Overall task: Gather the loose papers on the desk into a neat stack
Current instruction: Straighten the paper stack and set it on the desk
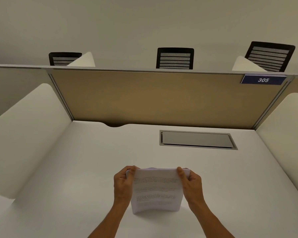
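Now, starting at the far left, a white curved side divider [27, 134] walls off that side of the white desk [76, 169], and beyond the partition a black mesh chair [63, 58] pokes up. Moving in, the left hand [123, 182] comes up from the near edge and grips the upper left corner of the stack of papers [156, 189], thumb on the printed face, fingers curled round behind. The stack stands upright on its bottom edge on the desk, near the front and about midway across, bowed a little, lines of blurred print facing the person. On its other upper corner the right hand [191, 183] pinches the sheets the same way, thumb in front. So both hands hold the papers, one at each top corner.

Farther back, a tan partition panel [153, 98] runs across the desk's far edge, with a small notch in the desk just below it. A second black chair [175, 58] shows above the middle. Right of centre, a grey hatch cover [197, 139] sits flush in the desk. Up on the panel's right corner hangs a blue plate reading 305 [263, 80], a third chair [269, 56] behind it, and another white divider [289, 131] closes the right side.
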Demonstrator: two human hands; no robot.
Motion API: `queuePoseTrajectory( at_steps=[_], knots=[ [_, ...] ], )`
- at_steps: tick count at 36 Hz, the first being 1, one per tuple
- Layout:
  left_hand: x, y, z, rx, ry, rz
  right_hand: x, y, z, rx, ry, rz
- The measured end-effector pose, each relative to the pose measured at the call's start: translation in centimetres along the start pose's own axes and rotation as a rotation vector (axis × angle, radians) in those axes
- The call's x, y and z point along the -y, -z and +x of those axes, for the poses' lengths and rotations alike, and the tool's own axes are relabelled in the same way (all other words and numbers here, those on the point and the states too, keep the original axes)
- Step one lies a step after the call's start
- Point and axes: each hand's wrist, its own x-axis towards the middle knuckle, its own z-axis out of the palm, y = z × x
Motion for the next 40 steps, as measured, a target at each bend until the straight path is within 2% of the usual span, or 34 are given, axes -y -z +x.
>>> queuePoseTrajectory(
  at_steps=[6, 9, 12, 16, 25, 40],
  knots=[
    [0.2, 1.0, 0.2, 0.007, 0.013, -0.026, -0.2, 0.6, -0.1, -0.008, -0.013, 0.027],
    [0.2, 1.3, 0.1, 0.090, 0.013, -0.008, -0.1, 0.9, -0.2, 0.003, -0.001, 0.021],
    [0.8, 1.3, -0.3, 0.159, 0.049, 0.028, 0.2, 1.1, -0.3, 0.037, 0.011, 0.016],
    [1.1, 1.2, -0.6, 0.156, 0.056, 0.018, 0.3, 1.6, -0.6, 0.120, -0.007, 0.018],
    [2.3, 1.2, -0.5, 0.195, 0.088, 0.041, -2.6, 2.3, -1.6, 0.242, -0.199, -0.039],
    [7.5, 0.8, -1.6, 0.276, 0.254, 0.153, -7.7, 1.6, -1.8, 0.174, -0.369, -0.095]
  ],
)
